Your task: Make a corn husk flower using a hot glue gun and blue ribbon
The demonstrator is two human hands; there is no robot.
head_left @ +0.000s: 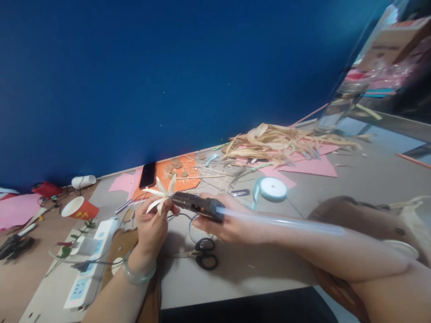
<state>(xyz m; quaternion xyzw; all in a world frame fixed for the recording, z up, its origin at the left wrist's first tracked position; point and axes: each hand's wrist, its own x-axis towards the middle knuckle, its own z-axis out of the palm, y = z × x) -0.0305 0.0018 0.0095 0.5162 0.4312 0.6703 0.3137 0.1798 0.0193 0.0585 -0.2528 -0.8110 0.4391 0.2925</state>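
My left hand point(152, 226) is closed around the stem of a small cream flower point(162, 192) made of pointed husk petals, held up above the table. My right hand point(229, 222) grips a dark hot glue gun point(198, 205) with a long translucent glue stick point(279, 222) sticking out of its back. The gun's nozzle touches the flower's base. A pale green bangle point(138, 274) sits on my left wrist.
Black scissors point(204, 253) lie under my hands. A white power strip point(89, 264), a red paper cup point(80, 208), a black phone point(147, 174), orange paper point(175, 175), a pale ribbon spool point(272, 188), pink paper point(310, 166) and a heap of dried husks point(279, 141) surround them. A glass vase point(340, 105) stands at the far right.
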